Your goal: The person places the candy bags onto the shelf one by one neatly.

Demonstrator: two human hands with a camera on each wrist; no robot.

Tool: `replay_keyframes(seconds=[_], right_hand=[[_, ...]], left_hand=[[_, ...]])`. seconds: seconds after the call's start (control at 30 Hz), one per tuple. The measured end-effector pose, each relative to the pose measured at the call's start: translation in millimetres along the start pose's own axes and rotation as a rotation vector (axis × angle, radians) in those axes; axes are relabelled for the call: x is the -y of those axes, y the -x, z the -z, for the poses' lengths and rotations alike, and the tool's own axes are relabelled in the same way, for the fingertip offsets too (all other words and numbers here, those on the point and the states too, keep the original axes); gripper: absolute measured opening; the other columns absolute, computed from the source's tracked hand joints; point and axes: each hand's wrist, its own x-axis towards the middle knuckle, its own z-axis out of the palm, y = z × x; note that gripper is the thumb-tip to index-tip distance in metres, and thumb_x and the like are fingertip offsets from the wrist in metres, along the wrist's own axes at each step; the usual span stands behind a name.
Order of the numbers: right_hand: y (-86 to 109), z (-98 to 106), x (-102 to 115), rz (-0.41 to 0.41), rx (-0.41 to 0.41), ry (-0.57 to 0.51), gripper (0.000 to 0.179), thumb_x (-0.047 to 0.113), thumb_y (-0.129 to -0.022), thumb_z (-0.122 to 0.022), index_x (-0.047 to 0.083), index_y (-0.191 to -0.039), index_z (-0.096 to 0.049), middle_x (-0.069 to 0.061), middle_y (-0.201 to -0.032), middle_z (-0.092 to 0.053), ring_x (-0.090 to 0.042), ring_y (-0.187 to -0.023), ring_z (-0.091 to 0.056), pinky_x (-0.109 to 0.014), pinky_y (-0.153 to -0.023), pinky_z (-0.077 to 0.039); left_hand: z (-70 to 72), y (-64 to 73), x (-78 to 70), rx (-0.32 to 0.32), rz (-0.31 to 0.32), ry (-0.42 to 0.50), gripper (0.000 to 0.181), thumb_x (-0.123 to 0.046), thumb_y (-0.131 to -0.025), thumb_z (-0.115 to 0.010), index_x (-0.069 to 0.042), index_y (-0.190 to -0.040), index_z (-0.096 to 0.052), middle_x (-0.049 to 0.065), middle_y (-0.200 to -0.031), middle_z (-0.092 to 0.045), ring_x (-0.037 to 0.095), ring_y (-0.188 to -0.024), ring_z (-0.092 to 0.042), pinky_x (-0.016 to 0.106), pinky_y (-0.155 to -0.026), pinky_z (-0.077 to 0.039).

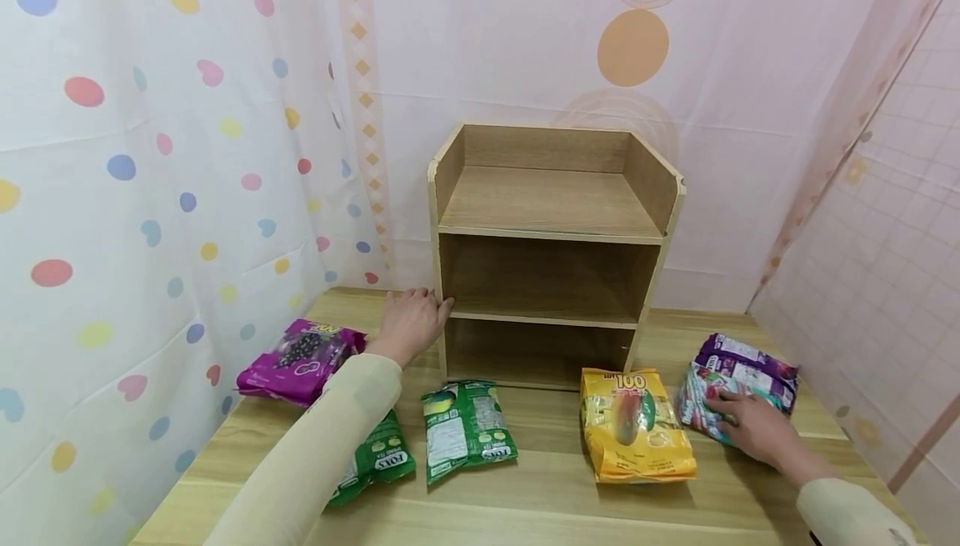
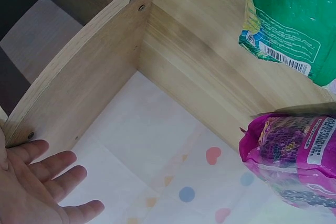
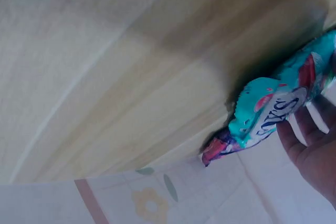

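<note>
Wooden shelf (image 1: 551,202): light brown, three levels, at far middle.
Teal bag (image 1: 697,404): shiny, wrinkled, dark lettering; at right, beside purple bag (image 1: 753,363).
Left grip (image 1: 409,325): straightened fingers, touching shelf's left side.
Right grip (image 1: 753,425): loose fingers resting on teal bag.

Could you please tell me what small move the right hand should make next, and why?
I would probably have the right hand curl round the teal packet: it already touches that packet but does not appear wrapped round it, while the left hand is across at the side of the wooden shelf, farther from the packet.
</note>
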Motion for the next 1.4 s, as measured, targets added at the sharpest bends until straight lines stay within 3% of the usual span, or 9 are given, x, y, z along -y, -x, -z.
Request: replay_keyframes(seconds=[0.13, 0.33, 0.5, 0.6, 0.7, 0.83, 1.1, 1.4], right_hand=[[-0.3, 8, 0, 0.016, 0.038, -0.036, 0.029, 0.005, -0.085, -0.068, 0.002, -0.114, -0.074, -0.03, -0.126, -0.06, -0.058, -0.115, -0.051, -0.063, -0.088, -0.046], [-3.5, 17, 10, -0.089, 0.026, -0.021, 0.023, 0.004, -0.087, -0.058, 0.002, -0.102, -0.077, -0.027, -0.108, -0.068, -0.049, -0.099, -0.063, -0.055, -0.072, -0.053], [-8.4, 17, 21, -0.296, -0.012, 0.005, 0.034, 0.021, -0.096, -0.056, -0.009, -0.107, -0.067, -0.031, -0.098, -0.063, -0.05, -0.086, -0.062, -0.061, -0.068, -0.051], [-13.3, 17, 25, -0.452, 0.037, -0.029, 0.05, 0.034, -0.099, -0.052, -0.013, -0.109, -0.062, -0.035, -0.099, -0.057, -0.052, -0.089, -0.058, -0.064, -0.067, -0.05], [-17.5, 13, 29, -0.532, 0.098, -0.05, 0.057, 0.041, -0.099, -0.051, -0.014, -0.103, -0.062, -0.035, -0.096, -0.057, -0.051, -0.088, -0.059, -0.064, -0.066, -0.049], [-18.0, 7, 32, -0.51, 0.118, 0.0, 0.054, 0.041, -0.099, -0.052, -0.012, -0.095, -0.064, -0.035, -0.094, -0.058, -0.051, -0.087, -0.059, -0.063, -0.068, -0.05], [-13.5, 7, 29, -0.363, 0.119, 0.072, 0.061, 0.046, -0.098, -0.054, -0.009, -0.123, -0.06, -0.04, -0.112, -0.055, -0.061, -0.1, -0.052, -0.066, -0.072, -0.049], [-9.8, 7, 19, -0.182, 0.096, 0.075, 0.052, 0.037, -0.096, -0.061, -0.005, -0.126, -0.062, -0.038, -0.122, -0.055, -0.062, -0.109, -0.05, -0.068, -0.085, -0.044]], left_hand=[[-1.2, -0.6, 0.3, 0.006, 0.001, 0.003, 0.057, -0.043, -0.108, -0.033, 0.0, -0.126, -0.066, 0.017, -0.131, -0.061, 0.037, -0.126, -0.052, 0.065, -0.108, -0.027], [-2.1, -1.8, 0.7, 0.006, -0.004, -0.001, 0.057, -0.043, -0.108, -0.032, 0.0, -0.127, -0.066, 0.017, -0.133, -0.06, 0.037, -0.127, -0.051, 0.065, -0.109, -0.026], [-2.3, -1.2, 1.3, 0.007, -0.014, -0.005, 0.057, -0.043, -0.108, -0.033, 0.0, -0.128, -0.065, 0.017, -0.132, -0.06, 0.037, -0.127, -0.051, 0.065, -0.109, -0.027], [-2.6, -0.5, 1.7, 0.007, -0.014, -0.006, 0.057, -0.043, -0.108, -0.033, 0.0, -0.128, -0.065, 0.017, -0.132, -0.061, 0.037, -0.127, -0.052, 0.065, -0.109, -0.027], [-2.9, 0.9, 2.0, 0.01, -0.01, -0.003, 0.057, -0.043, -0.108, -0.033, 0.0, -0.127, -0.065, 0.018, -0.132, -0.061, 0.037, -0.126, -0.052, 0.065, -0.108, -0.027], [-2.8, 1.1, 1.5, 0.009, -0.009, 0.006, 0.057, -0.043, -0.108, -0.033, 0.001, -0.126, -0.065, 0.018, -0.131, -0.061, 0.038, -0.126, -0.052, 0.065, -0.109, -0.026], [-0.3, -0.4, 0.7, -0.002, -0.007, 0.004, 0.056, -0.042, -0.108, -0.034, 0.001, -0.126, -0.066, 0.018, -0.13, -0.061, 0.038, -0.125, -0.052, 0.065, -0.108, -0.027], [0.3, -1.8, 0.8, 0.012, -0.004, 0.003, 0.058, -0.043, -0.108, -0.033, 0.0, -0.126, -0.065, 0.017, -0.131, -0.061, 0.037, -0.125, -0.052, 0.064, -0.108, -0.028]])
